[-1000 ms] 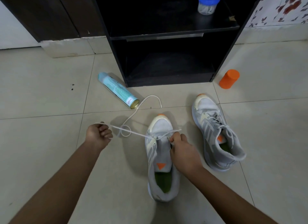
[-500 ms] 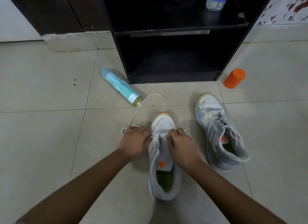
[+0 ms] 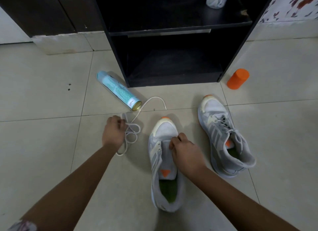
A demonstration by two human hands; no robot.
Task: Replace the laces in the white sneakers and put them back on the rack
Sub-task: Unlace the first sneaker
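- A home, seen at floor level: pale tiled floor [image 3: 43,153] under a black shoe rack [image 3: 179,33].
- Right of the rack, a flower-patterned wall [image 3: 292,5]; in front, a laced sneaker [image 3: 222,138] and a spray can [image 3: 118,91].

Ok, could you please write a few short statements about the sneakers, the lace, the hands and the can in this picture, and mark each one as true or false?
1. The left hand grips the loose lace beside the near sneaker. True.
2. The near sneaker has a lace threaded through its eyelets. False: no lace shows in them; the right hand pinches its tongue.
3. The far sneaker is laced. True.
4. The spray can stands upright. False: it lies on its side on the floor.
5. Both sneakers sit on the rack. False: both are on the floor in front of it.
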